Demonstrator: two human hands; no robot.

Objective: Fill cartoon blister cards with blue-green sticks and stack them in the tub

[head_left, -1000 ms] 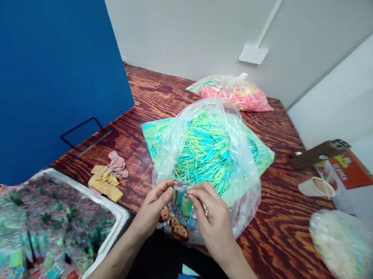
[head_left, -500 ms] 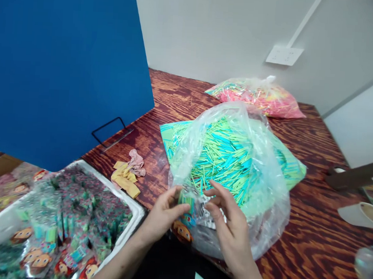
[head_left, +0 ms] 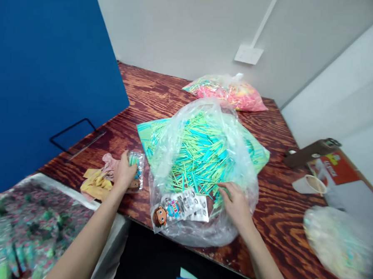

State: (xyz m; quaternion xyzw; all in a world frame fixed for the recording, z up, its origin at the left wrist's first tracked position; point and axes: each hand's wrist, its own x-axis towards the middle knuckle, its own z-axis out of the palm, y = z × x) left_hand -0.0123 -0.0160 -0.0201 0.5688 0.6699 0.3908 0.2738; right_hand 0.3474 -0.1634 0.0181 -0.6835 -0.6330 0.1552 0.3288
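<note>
At the table's left, my left hand (head_left: pixel 125 171) is closed on the edge of a small clear packet (head_left: pixel 136 182) with green and blue pieces and a cartoon face. The packet lies beside the pink and yellow finger cots or gloves (head_left: pixel 101 181). My right hand (head_left: pixel 235 202) is at the near right part of an open clear bag (head_left: pixel 200 236), its bent fingers apart over the green and blue thin sticks (head_left: pixel 198 148). Two flat printed packets (head_left: pixel 176 207) lie overlapping on the bag's near edge, left of my right hand.
A tied bag of pink and mixed sticks (head_left: pixel 228 94) rests by the wall. A white box (head_left: pixel 44 228) of filled packets stands lower left, below a blue panel (head_left: pixel 52 74). A brown bottle (head_left: pixel 311 152), white cup (head_left: pixel 309 185) and blurred plastic bag (head_left: pixel 337 243) are at right.
My left hand has carried the filled packet left, from in front of the bag to beside the cots. My right hand has moved off the packet to the sticks. The view has shifted right.
</note>
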